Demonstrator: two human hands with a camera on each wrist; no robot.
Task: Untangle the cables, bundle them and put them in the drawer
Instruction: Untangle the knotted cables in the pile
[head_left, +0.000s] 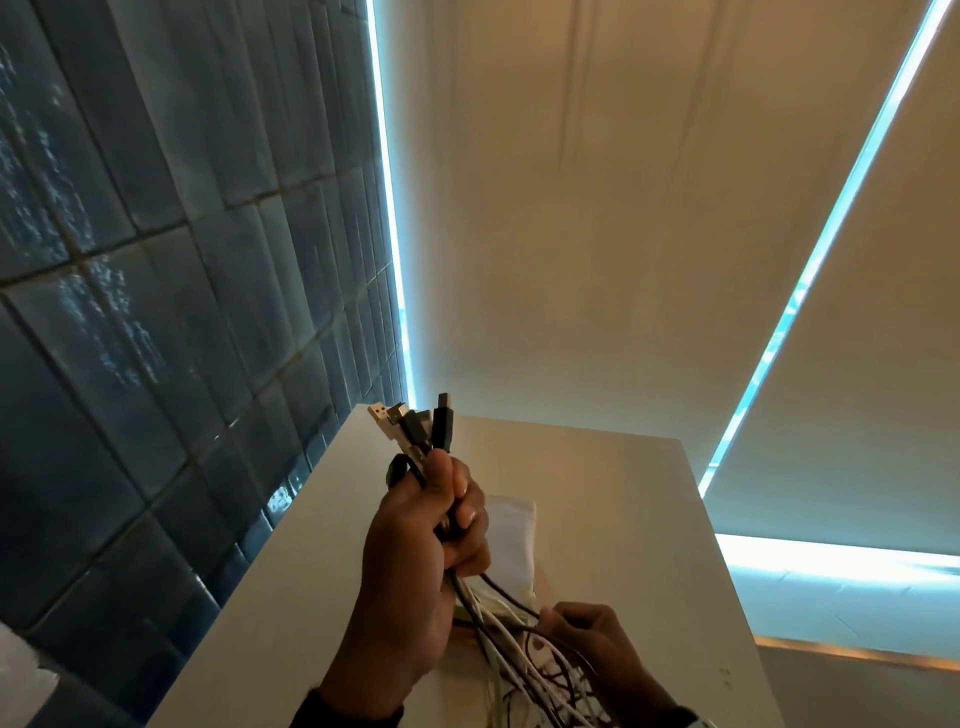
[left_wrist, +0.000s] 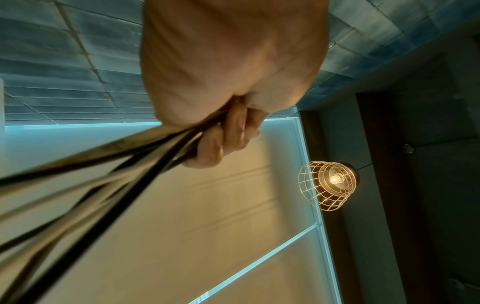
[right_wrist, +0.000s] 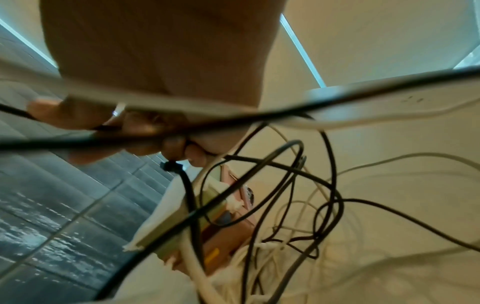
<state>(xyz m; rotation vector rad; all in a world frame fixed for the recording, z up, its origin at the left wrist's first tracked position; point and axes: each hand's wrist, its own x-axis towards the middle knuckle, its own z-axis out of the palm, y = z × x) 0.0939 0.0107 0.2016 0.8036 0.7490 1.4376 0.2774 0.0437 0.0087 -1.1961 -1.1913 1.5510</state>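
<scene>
My left hand (head_left: 453, 499) grips a bunch of black and white cables just below their plug ends (head_left: 415, 426), which stick up in a fan. The same hand (left_wrist: 226, 139) shows in the left wrist view with the cables (left_wrist: 103, 164) running out of the fist, blurred. Lower right, my right hand (head_left: 563, 623) pinches strands of the same bunch where they drop into a loose tangle (head_left: 540, 675). In the right wrist view its fingers (right_wrist: 145, 127) curl round a black cable above the tangle (right_wrist: 298, 216). No drawer is in view.
The tangle lies on a white cabinet top (head_left: 613, 499) that butts against a blue tiled wall (head_left: 182, 312). A clear packet (head_left: 511, 525) with coloured contents (right_wrist: 223, 222) sits under the cables. Blinds hang behind the cabinet. A wire-cage lamp (left_wrist: 328, 185) glows overhead.
</scene>
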